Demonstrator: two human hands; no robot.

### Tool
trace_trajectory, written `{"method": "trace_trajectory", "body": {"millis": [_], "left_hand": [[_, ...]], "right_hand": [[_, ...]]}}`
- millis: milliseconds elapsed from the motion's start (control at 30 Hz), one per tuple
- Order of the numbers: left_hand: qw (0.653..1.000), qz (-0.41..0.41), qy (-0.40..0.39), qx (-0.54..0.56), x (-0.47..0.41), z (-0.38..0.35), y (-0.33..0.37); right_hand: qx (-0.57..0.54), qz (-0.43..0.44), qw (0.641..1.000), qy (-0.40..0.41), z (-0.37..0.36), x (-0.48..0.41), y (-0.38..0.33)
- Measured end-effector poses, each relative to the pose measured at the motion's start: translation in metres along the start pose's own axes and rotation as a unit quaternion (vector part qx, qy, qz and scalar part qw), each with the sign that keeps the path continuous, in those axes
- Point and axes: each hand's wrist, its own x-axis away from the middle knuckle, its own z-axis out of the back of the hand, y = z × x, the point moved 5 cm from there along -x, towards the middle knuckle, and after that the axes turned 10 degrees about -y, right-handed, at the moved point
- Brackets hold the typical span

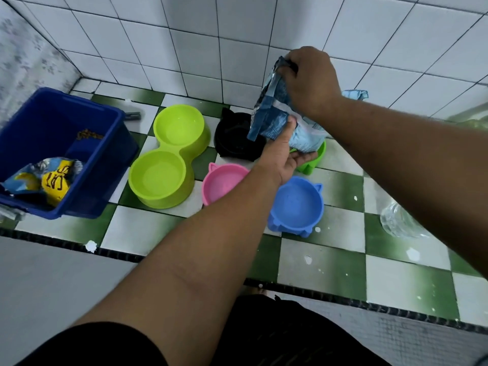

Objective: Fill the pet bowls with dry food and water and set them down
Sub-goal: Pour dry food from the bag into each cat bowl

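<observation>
On the checkered counter (330, 262), beside the lime double bowl (190, 151), a person holds the food bag (274, 120) over the green bowl (314, 161): right hand (311, 83) gripping its top, left hand (282, 154) cupping its base. A slow, low tilt should limit spills.

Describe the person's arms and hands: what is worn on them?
Both forearms are bare; the left hand and right hand wear no gloves, and no watch or bracelet shows. A black short sleeve covers the left upper arm.
</observation>
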Motion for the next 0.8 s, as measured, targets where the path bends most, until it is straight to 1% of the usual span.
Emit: {"method": "trace_trajectory", "body": {"millis": [367, 633, 800], "left_hand": [[0.999, 0.011, -0.010, 0.040, -0.002, -0.002, -0.001], [0.999, -0.007, 0.005, 0.033, -0.005, -0.005, 0.003], [1.000, -0.005, 0.005, 0.014, -0.007, -0.007, 0.004]], "right_hand": [[0.031, 0.018, 0.999, -0.032, -0.011, -0.009, -0.007], [0.046, 0.027, 0.998, -0.032, -0.008, -0.014, -0.007], [0.039, 0.019, 0.998, -0.036, -0.007, -0.017, -0.003]]}}
